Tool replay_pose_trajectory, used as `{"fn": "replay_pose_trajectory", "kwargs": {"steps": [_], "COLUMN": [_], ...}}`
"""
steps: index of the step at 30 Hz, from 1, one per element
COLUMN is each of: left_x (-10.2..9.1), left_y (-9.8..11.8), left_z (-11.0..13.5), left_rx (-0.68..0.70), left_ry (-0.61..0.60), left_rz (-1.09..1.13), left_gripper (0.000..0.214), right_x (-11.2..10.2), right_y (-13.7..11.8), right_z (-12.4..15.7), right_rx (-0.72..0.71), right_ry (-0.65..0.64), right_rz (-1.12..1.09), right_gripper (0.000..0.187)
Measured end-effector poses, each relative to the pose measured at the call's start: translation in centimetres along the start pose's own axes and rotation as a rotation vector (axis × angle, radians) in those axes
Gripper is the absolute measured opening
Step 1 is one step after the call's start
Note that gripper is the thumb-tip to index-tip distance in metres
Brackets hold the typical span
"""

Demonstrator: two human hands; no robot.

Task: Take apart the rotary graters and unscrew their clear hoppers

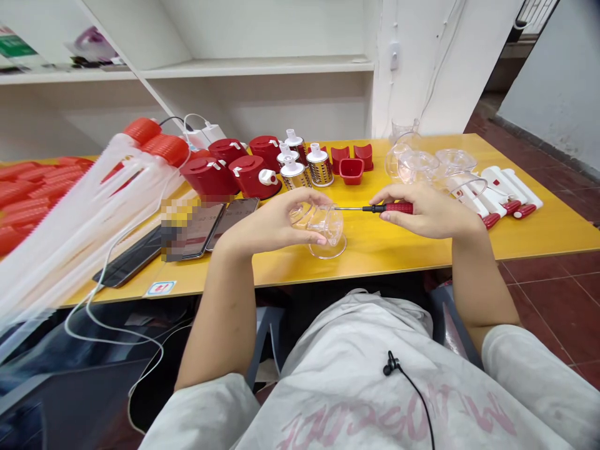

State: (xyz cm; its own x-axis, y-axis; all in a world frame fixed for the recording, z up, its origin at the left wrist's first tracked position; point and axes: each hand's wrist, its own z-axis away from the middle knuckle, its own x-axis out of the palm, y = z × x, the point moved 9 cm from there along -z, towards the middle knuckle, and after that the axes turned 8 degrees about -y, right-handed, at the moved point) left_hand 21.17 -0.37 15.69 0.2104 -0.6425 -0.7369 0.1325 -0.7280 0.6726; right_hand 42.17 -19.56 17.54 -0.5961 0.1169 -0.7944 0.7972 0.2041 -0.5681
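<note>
my left hand (272, 225) grips a clear plastic cup (323, 228) near the front edge of the yellow table (375, 256); my right hand (429, 212) pinches a red-handled screwdriver (394, 208), its tip at the cup; hands apart, close together.

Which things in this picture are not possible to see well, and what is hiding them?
Head view only:
- Tip of the screwdriver in the right hand: unclear behind the clear plastic part in the left hand.
- Phone screen: covered by a pixelated patch.
- Red ribbed parts: cut off by the left edge, partly behind blurred white tubes.
</note>
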Motion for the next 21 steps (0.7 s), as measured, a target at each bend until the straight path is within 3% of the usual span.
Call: {"fn": "replay_pose_trajectory", "kwargs": {"steps": [3, 8, 12, 17, 21], "left_x": [0.0, 0.1, 0.2, 0.3, 0.4], "left_y": [-0.2, -0.4, -0.8, -0.8, -0.2], "left_z": [-0.2, -0.6, -0.6, -0.6, -0.6], "left_rx": [0.012, 0.019, 0.003, 0.001, 0.002], "left_ry": [0.007, 0.008, 0.007, 0.005, 0.000], "left_rz": [0.037, 0.059, 0.057, 0.048, 0.021], "left_gripper": [0.090, 0.094, 0.097, 0.097, 0.095], "right_x": [0.4, -0.5, 0.4, 0.3, -0.3], "right_y": [0.0, 0.4, 0.6, 0.3, 0.1], "right_z": [-0.3, -0.4, -0.8, -1.0, -0.7], "right_rx": [-0.012, 0.045, 0.110, 0.134, 0.086], "right_ry": [-0.003, 0.103, 0.029, 0.056, 0.129], "right_rz": [-0.016, -0.043, -0.023, -0.051, -0.027], "right_gripper": [0.033, 0.035, 0.023, 0.045, 0.027]}}
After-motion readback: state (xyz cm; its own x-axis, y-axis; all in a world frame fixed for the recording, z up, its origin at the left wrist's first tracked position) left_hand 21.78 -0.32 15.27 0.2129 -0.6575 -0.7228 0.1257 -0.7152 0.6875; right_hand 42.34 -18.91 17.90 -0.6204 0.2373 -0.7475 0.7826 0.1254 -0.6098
